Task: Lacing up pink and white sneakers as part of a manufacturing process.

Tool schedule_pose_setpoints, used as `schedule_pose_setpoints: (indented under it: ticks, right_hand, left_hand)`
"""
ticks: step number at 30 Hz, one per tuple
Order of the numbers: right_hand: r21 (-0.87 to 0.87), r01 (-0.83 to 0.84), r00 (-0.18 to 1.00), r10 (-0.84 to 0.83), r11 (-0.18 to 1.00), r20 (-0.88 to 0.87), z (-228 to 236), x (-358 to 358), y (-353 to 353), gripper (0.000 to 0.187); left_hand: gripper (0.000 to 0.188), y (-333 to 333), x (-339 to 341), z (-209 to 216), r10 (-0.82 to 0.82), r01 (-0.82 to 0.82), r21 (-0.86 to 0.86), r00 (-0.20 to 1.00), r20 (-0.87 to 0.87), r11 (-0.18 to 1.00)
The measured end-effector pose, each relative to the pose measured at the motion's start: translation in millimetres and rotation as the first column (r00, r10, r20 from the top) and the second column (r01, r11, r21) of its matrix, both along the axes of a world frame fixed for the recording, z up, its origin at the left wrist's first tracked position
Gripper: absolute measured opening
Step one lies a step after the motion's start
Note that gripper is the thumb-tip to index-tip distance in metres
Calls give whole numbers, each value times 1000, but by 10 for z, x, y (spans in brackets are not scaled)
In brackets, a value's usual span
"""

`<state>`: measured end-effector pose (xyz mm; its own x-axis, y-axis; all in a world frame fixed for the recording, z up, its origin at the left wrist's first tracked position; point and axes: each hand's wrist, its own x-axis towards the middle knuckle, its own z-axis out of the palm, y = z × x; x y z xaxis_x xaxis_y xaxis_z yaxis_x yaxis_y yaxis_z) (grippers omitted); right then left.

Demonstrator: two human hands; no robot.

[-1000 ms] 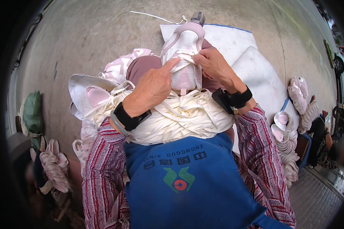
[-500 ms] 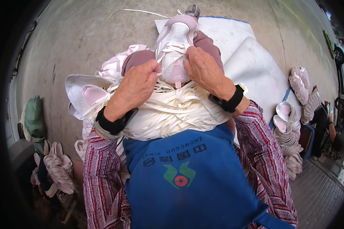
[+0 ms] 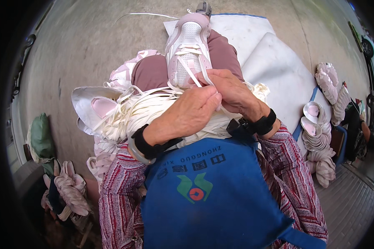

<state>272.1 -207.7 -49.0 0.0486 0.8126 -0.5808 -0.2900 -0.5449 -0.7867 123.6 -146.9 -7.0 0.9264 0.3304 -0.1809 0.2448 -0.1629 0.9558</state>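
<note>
A white mesh and pink shoe upper (image 3: 191,31) lies between my knees, toe end away from me. White shoelace (image 3: 188,71) is threaded through its eyelets, and both loose ends run back toward me. My left hand (image 3: 189,110) pinches a lace end in front of the upper's near end. Close against it, my right hand (image 3: 232,91) has its fingers curled around the lace, some of them hidden behind the left hand. A heap of cream-white laces (image 3: 133,110) fills my lap beneath both hands, over the blue apron (image 3: 228,178).
White sheeting (image 3: 278,70) spreads over the ground at the right. Stacked pink and white shoe uppers (image 3: 318,137) stand beyond it, with more uppers (image 3: 68,186) at the lower left. A green bag (image 3: 41,137) sits at the far left. A white fabric piece (image 3: 81,101) lies beside the laces.
Both hands have come off the sides of the upper and moved nearer to me. They now meet in front of it, with the lace ends pulled back toward me.
</note>
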Motion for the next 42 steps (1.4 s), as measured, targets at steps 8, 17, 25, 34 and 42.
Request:
schedule_pose_setpoints:
  ticks: [8,17,25,34,42]
  right_hand:
    - [-80,245,840,-253,966,-480,38,-36,-72,25]
    - [-124,258,779,-282,958,-559,-83,-244,-166,29]
    - [236,247,957,-275,940,95,198,-210,-303,36]
    - [128,-90,996,87,988,24,120,-117,-133,17]
    - [160,63,967,-20,985,-254,218,-129,-168,16]
  left_hand:
    - [33,-192,129,-79,9,-23,-147,996,-94,989]
    - [32,-190,-166,-72,-33,-3,-191,983,-183,982]
    - [27,-284,-181,47,-41,84,135,955,-292,987]
    - [25,-295,-138,26,-100,163,202,951,-292,966]
    - [36,162,-369,-365,427,-455,-615,881,-205,644]
